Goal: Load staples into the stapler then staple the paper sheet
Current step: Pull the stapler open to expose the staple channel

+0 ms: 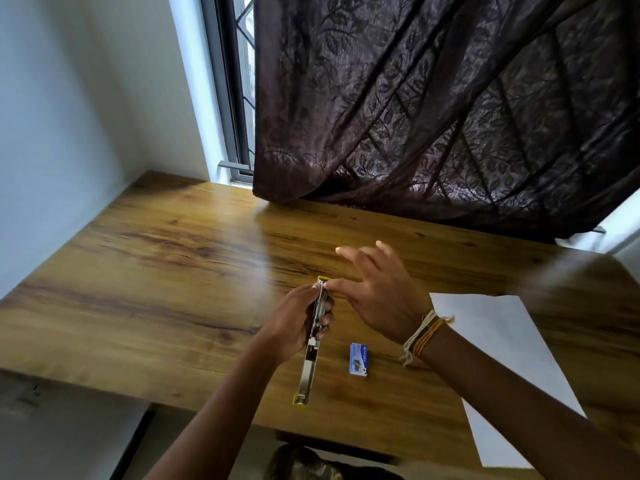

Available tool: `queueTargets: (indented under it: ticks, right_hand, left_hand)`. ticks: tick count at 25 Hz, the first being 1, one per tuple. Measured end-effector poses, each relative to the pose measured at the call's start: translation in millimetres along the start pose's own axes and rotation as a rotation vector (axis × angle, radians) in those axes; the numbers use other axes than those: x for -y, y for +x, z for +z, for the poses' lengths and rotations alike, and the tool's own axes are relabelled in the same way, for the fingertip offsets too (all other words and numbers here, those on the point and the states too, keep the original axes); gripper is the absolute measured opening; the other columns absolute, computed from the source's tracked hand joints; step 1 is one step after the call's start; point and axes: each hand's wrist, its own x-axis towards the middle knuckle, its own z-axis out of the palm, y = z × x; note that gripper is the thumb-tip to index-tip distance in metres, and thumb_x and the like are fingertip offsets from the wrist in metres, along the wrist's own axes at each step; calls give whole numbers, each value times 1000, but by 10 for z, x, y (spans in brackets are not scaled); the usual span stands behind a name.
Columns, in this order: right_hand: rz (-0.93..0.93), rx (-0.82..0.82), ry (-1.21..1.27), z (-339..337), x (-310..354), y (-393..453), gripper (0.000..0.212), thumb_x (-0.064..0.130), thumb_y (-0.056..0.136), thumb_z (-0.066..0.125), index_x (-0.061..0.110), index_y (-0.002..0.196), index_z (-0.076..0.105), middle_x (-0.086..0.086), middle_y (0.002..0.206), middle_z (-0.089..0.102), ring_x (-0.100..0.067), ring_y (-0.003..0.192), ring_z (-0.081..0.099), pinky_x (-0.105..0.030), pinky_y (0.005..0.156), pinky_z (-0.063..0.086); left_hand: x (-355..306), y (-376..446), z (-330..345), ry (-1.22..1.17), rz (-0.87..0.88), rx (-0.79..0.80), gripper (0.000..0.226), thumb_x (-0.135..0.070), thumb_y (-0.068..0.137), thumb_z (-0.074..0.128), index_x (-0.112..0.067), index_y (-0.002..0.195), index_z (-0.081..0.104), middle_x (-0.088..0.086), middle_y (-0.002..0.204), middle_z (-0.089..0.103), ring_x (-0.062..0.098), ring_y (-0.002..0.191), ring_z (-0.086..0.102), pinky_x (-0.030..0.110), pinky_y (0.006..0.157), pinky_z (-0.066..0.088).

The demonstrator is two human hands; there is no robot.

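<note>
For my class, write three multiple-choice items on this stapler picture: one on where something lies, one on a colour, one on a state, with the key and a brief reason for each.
1. Where does the staple box lie on the table?
A. Between the stapler and the paper sheet
B. On top of the paper sheet
C. Beside the curtain

2. What colour are the stapler's end tips?
A. Red
B. Yellow
C. Green

3. What is the state of the stapler?
A. Lying shut on the table
B. Clamped on the paper
C. Swung open and held in the left hand

Key:
1 A, the blue box sits on bare wood right of the stapler and left of the sheet.
2 B, both ends show yellow.
3 C, the left hand grips its middle while the right hand pinches at its far tip.
</note>
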Motion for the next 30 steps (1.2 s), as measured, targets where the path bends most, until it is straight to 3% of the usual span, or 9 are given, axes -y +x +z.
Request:
queueTargets:
  ticks: [5,11,15,18,22,30]
  right_hand:
    - [-45,0,-7,18,-29,53,30,22,84,63,31,112,68,-12,132,57,-29,109,59,-58,97,43]
    - [-126,60,49,7,-85,143,37,17,77,69,31,112,68,-9,133,57,-29,112,58,-61,93,45]
    - [-26,151,263,-7,-20,163,38,13,84,50,27,116,66,-9,138,51,-29,118,53,-57,96,40]
    - [4,57,313,20,12,156,36,17,85,42,21,107,70,-10,123,58,-26,107,57,-52,93,43]
    - [28,-81,172,68,7,228,30,19,84,49,22,104,71,-10,101,60,-25,91,58,-52,91,45]
    - [-92,-56,24,144,-83,270,32,22,86,45,30,106,68,-9,114,62,-27,102,58,-62,96,42]
  left_hand:
    - [-120,-3,-14,55,3,-14,25,-25,102,36,-9,101,55,3,73,56,13,57,49,28,50,39]
    - [-189,-23,-28,113,-14,-48,27,-21,103,35,-4,103,56,4,68,56,17,60,57,33,59,54]
    - [-203,7,-26,73,16,-57,30,-22,103,37,-3,105,61,4,68,61,18,62,61,34,60,57]
    - [-197,39,-16,-29,53,-57,33,-21,102,38,-6,105,67,7,71,60,19,64,61,34,60,56]
    - [-207,48,-32,-92,48,-70,27,-20,102,38,-3,105,60,7,69,58,20,62,58,35,59,55]
    - [-266,10,-54,41,10,-75,27,-21,103,37,-5,106,58,6,68,58,18,62,58,34,55,54]
